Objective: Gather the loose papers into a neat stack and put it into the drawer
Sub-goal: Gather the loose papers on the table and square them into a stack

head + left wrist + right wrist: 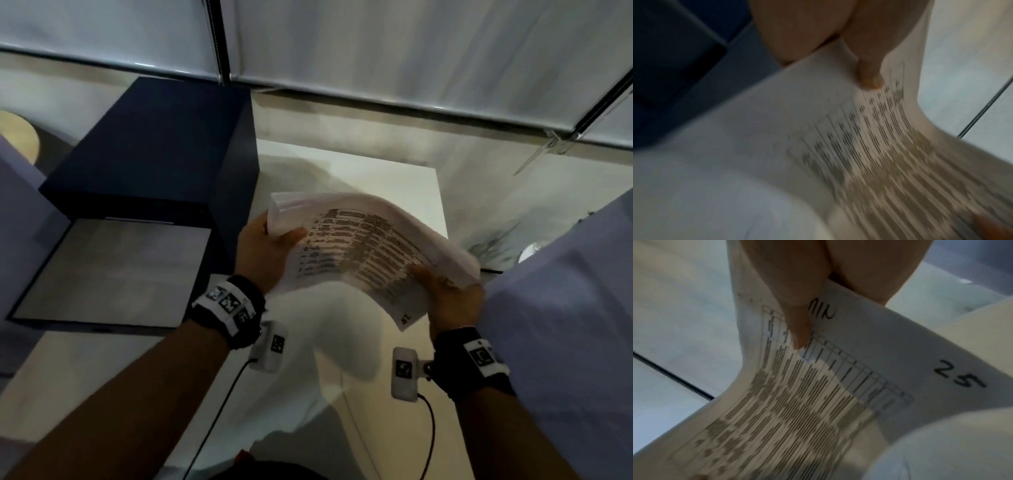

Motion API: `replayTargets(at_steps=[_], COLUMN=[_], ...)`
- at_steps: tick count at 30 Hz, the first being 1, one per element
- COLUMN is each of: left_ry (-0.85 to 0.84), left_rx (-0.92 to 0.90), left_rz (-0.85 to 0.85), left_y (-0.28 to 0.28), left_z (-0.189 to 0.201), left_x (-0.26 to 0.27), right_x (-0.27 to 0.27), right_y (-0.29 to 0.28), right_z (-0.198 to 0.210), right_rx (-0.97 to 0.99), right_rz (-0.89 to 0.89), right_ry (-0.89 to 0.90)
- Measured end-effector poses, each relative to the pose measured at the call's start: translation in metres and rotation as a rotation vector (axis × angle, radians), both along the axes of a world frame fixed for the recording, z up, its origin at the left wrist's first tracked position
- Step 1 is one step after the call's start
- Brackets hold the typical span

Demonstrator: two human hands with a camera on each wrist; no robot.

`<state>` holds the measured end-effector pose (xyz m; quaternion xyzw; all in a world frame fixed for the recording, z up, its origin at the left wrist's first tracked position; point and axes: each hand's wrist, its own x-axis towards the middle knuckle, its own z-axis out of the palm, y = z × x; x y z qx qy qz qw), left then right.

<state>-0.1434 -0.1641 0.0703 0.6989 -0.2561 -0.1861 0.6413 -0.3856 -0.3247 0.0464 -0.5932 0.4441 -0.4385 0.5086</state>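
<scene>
A stack of white papers (pixel 363 250) with a printed table on top is held in the air above the white table, bowed upward in the middle. My left hand (pixel 270 250) grips its left end, thumb on top. My right hand (pixel 445 294) grips its right end near the handwritten "25". The left wrist view shows the thumb (pixel 869 76) pressed on the papers (pixel 859 146). In the right wrist view the thumb (pixel 799 331) pins the papers (pixel 797 402). A dark blue cabinet (pixel 154 144) stands to the left with its drawer (pixel 113 270) pulled open, its grey bottom showing.
The white table (pixel 404 178) runs under the papers to a wall with white blinds (pixel 411 51). A pale fabric surface (pixel 565 325) fills the right side. A round wooden top (pixel 17 137) shows at far left. Cables hang from both wrist cameras.
</scene>
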Motion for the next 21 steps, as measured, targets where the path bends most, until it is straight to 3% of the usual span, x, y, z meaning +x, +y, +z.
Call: replayTargets(at_steps=[4, 6, 8, 14, 17, 19, 21], left_ry=[-0.071, -0.058, -0.033, -0.112, -0.332, -0.524, -0.817], left_rx=[0.094, 0.138, 0.170, 0.253, 0.462, 0.593, 0.758], left_rz=[0.028, -0.002, -0.040, -0.078, -0.101, -0.139, -0.204], left_y=[0.015, 0.022, 0.022, 0.025, 0.027, 0.021, 0.009], left_z=[-0.044, -0.056, -0.059, -0.051, -0.044, -0.035, -0.025], left_x=[-0.013, -0.010, -0.006, 0.007, 0.012, 0.010, 0.002], right_x=[-0.004, -0.009, -0.009, -0.014, -0.017, -0.011, -0.002], right_y=[0.022, 0.024, 0.024, 0.014, 0.010, 0.014, 0.019], right_z=[-0.020, -0.034, -0.038, -0.032, -0.026, -0.016, -0.007], right_rx=[-0.039, 0.017, 0.098, 0.056, 0.056, -0.056, -0.186], right_rz=[0.028, 0.040, 0.013, 0.036, 0.065, 0.072, 0.068], right_ry=[0.162, 0.145, 0.106, 0.135, 0.229, 0.353, 0.509])
